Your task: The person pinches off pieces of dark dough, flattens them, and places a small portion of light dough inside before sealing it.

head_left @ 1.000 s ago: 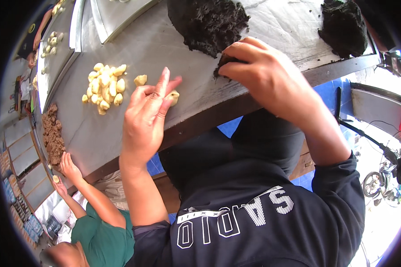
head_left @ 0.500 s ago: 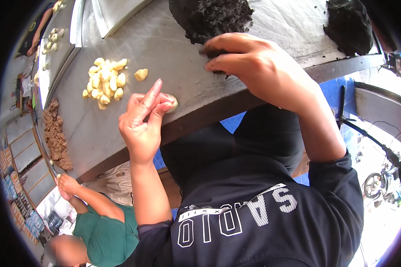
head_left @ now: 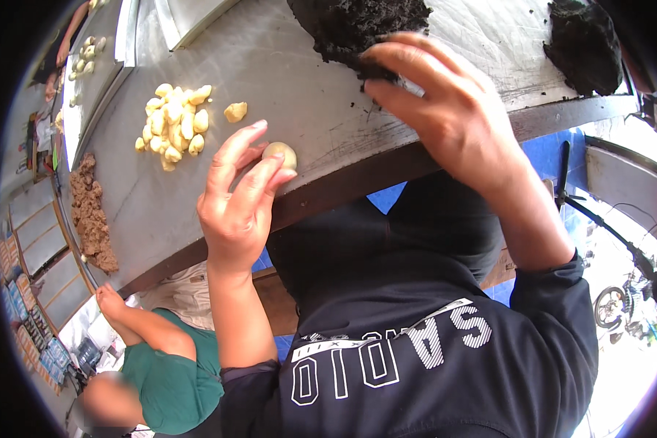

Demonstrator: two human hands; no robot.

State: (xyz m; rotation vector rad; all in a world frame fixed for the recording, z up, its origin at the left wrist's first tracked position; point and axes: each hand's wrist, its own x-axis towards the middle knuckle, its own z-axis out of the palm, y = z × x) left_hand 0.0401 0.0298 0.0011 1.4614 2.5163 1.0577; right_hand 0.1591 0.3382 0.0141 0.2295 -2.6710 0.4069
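My left hand (head_left: 235, 186) is closed lightly, thumb and fingers against a pale, smooth dough ball (head_left: 283, 155) near the table's front edge. Farther right, my right hand (head_left: 445, 102) reaches to the near edge of a large, crumbly black dough-like mass (head_left: 358, 33). Its thumb and fingers curve around a dark bit (head_left: 378, 71) there; motion blurs the fingertips. A heap of pale yellow dough pieces (head_left: 174, 125) lies left of my left hand. One single yellow piece (head_left: 235, 112) sits apart, just beyond that hand's fingertips.
A second black lump (head_left: 584, 47) lies at the table's right end. Brown crumbly dough (head_left: 91, 212) lies along the left edge. A metal tray (head_left: 98, 95) holds several pale pieces at the far left. A person in a green shirt (head_left: 179, 365) sits at left.
My right hand has moved up and right, its fingers meeting the black mass's edge. My left fingers have shifted, and the pale ball shows more fully. The green-shirted person's hands have moved slightly.
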